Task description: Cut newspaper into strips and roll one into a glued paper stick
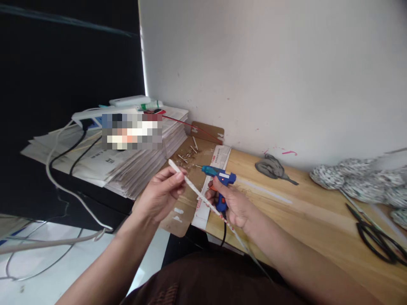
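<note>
Between the thumb and fingers of my left hand (163, 188) is a thin white cord (199, 192), pinched near its whitish end. From there it slants down to the right, passing by my other hand, with reddish specks on its lower stretch. A blue glue gun (225, 176) with a teal front and an orange trigger is gripped in my right hand (233, 201). Its nozzle points left, over a brown board with glue marks, and a small red light shows on its body. Some right-hand fingers are partly hidden behind the cord and the handle.
Stacked papers (143, 165) at the left carry a white power strip (95, 115) with black plugs. Small scraps (187, 156) litter the brown board (173, 218). On the wooden table (280, 220) lie a grey cord bundle (271, 167), speckled skeins (359, 182) and black scissors (375, 239).
</note>
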Available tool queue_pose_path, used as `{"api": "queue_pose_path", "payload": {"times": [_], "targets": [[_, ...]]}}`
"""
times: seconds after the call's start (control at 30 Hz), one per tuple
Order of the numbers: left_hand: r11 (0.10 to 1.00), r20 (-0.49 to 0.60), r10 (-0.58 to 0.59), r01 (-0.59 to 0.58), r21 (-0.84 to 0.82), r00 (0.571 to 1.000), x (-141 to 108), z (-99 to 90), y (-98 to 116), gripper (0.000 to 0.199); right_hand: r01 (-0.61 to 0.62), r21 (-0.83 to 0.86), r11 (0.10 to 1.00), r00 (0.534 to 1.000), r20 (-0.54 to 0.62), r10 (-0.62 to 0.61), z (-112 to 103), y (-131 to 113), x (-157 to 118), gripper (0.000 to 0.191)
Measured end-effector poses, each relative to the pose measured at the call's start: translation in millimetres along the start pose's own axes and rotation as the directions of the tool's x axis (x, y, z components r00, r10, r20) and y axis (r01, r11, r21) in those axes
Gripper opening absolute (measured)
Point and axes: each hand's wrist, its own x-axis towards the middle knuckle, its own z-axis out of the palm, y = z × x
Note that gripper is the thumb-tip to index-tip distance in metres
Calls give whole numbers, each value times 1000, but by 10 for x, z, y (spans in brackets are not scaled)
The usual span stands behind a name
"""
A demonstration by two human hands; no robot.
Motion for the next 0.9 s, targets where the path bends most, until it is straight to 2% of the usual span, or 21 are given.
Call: {"api": "queue_pose_path", "payload": {"times": [0.17,0.27,0.33,0.6,0.7,0.9], "targets": [[998,-5,54,-54,13,999,-123,-152,195,25,-60,77,995,997,-48,64,52,-21,109,40],[996,-10,84,-84,-3,996,-195,-182,293,23,-124,109,986,989,-71,132,85,-42,144,43],[994,-11,105,-105,-4,994,-232,-180,324,23,-125,124,984,988,-77,135,91,-39,158,46],[1000,-24,11,-11,5,1000,-296,-139,171,25,-108,141,984,986,-114,124,124,-3,168,50],[1000,7,-12,12,15,1000,-317,-156,141,24,-112,154,982,985,-117,131,146,25,185,53],[997,76,-73,69,46,994,-385,-224,113,24,-94,194,977,988,-103,116,194,104,201,40]]}}
